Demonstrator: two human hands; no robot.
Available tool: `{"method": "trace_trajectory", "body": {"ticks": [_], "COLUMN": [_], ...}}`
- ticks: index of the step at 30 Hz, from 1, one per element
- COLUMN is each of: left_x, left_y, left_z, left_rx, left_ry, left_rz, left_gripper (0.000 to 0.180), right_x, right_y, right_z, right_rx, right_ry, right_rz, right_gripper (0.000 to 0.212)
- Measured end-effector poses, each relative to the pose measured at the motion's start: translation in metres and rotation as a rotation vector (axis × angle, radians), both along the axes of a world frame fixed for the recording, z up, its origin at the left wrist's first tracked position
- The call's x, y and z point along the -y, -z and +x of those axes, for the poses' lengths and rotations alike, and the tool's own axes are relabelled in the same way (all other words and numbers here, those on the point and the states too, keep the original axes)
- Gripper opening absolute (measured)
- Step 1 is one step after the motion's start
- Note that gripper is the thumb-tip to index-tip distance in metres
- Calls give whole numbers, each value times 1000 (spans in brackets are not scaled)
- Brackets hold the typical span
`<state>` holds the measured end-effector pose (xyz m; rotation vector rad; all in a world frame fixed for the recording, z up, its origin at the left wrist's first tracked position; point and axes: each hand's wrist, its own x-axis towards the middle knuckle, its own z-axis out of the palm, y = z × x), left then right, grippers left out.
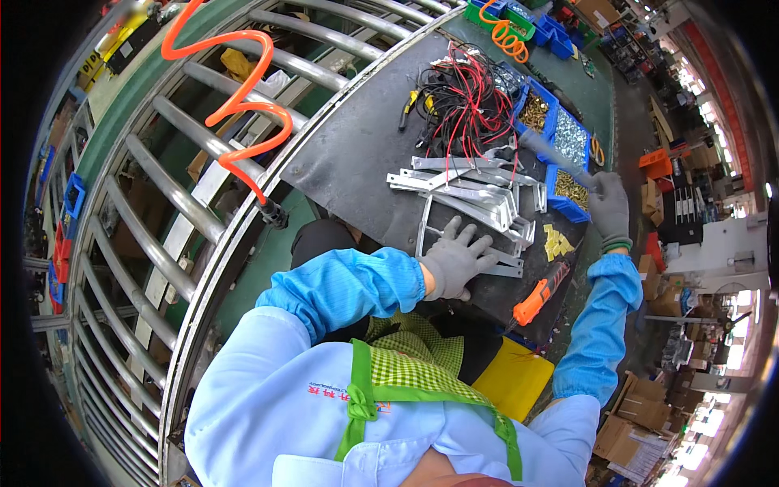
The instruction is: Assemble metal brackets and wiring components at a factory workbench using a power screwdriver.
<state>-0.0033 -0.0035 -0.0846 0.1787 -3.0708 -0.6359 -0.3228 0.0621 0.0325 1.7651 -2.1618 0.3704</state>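
A stack of grey metal brackets (pixel 471 195) lies on the dark desk (pixel 349 154) at the middle of the frame, with one open metal frame (pixel 454 235) at its lower edge. These parts look stiff, fairly light singly, and thin-edged, so gloves make sense; the flat rails look like the safest place to take hold, away from the cut ends.

The left hand (pixel 456 260), in a grey glove, lies flat on the frame with fingers spread, pressing it down rather than gripping it. The right hand (pixel 608 209), also gloved, is closed around the handle of a grey power screwdriver (pixel 552 154) that slants toward the upper left, its tip over the brackets.

Blue bins of screws (pixel 560 134) sit at the desk's right edge, a tangle of red and black wires (pixel 466 105) above the brackets, and an orange-handled tool (pixel 540 296) near the lower right corner.
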Motion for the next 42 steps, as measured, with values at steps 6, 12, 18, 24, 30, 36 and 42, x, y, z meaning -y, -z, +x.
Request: {"method": "trace_trajectory", "body": {"ticks": [6,12,18,24,30,36,42], "left_x": [-3,-7,-12,21,43,22,23], "left_y": [11,21,7,-13,-29,-53,-76], "left_z": [-13,-17,-14,-18,-26,-8,14], "left_rx": [-185,-221,-267,-574,-799,-596,-293], "left_ry": [-35,-19,29,-132,-168,233,-78], "left_rz": [-38,-59,-90,461,1309,1567,1588], "left_gripper": [62,63,74,62,93,81,75], "right_x": [43,138,149,88,8,-14,-25], "right_y": [25,111,96,11,-66,-20,-15], "right_z": [34,54,55,38,155,191,178], "right_rx": [1082,1376,623,785,1631,1916,2112], "right_ry": [42,108,237,410,32,-220,-241], "right_rz": [-166,-77,161,54,-221,-291,-344], "right_gripper": [10,42,39,36,29,24,22]}}
